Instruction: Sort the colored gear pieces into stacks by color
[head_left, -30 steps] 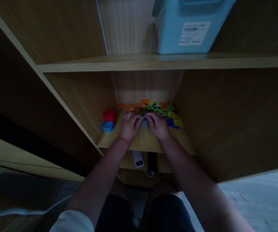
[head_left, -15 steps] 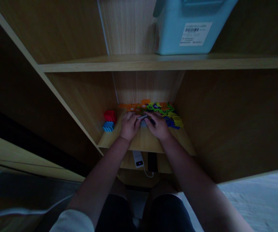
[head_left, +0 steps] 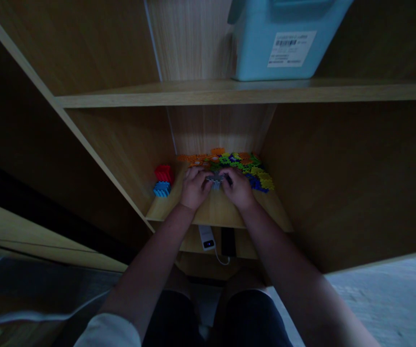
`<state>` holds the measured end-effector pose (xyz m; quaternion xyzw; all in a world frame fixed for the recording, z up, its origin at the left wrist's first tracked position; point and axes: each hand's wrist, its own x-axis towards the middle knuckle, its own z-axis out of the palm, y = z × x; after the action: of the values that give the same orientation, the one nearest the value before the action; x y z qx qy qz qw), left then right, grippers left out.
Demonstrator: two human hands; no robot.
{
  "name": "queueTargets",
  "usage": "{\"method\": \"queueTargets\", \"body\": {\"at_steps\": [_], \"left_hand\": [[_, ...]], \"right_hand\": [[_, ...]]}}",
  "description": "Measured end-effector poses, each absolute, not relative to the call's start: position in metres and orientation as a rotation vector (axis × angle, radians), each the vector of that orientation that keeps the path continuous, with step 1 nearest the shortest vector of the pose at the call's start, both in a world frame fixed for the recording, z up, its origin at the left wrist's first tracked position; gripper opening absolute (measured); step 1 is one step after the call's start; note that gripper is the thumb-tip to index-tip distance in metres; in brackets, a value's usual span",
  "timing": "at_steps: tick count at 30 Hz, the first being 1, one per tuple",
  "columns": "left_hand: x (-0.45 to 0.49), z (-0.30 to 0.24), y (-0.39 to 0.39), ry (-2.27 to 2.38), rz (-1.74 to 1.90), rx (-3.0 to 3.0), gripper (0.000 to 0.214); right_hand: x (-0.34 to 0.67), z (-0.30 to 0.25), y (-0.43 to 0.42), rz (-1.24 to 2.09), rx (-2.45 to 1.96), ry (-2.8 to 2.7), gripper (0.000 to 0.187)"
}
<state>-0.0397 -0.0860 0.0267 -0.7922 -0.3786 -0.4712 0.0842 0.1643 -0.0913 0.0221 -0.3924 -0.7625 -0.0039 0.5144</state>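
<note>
Spanning the view, a wooden cabinet [head_left: 356, 183]. Upper shelf [head_left: 193, 99] bears a light-blue bin [head_left: 254, 58]. Lower shelf [head_left: 215, 212]: multicoloured pieces [head_left: 262, 178] along back; left hand [head_left: 194, 189] and right hand [head_left: 237, 189] before them; red block [head_left: 163, 173] just behind blue block [head_left: 162, 189], at left. Grey toothed piece [head_left: 215, 178] sits between both hands, fingers clamped on its opposite edges.

I'd call this a home, or perhaps a playroom: the wooden cabinet [head_left: 356, 173] holds 1 labelled blue bin [head_left: 253, 53] up top, bright toothed plastic pieces [head_left: 263, 179] on the shelf [head_left: 213, 212] beneath, 1 white corded device [head_left: 205, 235] lower.
</note>
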Motion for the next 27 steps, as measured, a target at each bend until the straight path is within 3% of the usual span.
{"method": "queueTargets", "body": {"at_steps": [22,27], "left_hand": [[-0.041,0.026,-0.079,-1.114,-1.472,-2.339,0.013],[-0.042,0.025,-0.074,-1.167,-1.595,-2.345,0.026]], "right_hand": [[0.165,0.027,-0.093,0.198,-0.847,-1.814,0.024],[0.169,0.021,-0.085,0.163,-0.93,-1.751,0.022]]}}
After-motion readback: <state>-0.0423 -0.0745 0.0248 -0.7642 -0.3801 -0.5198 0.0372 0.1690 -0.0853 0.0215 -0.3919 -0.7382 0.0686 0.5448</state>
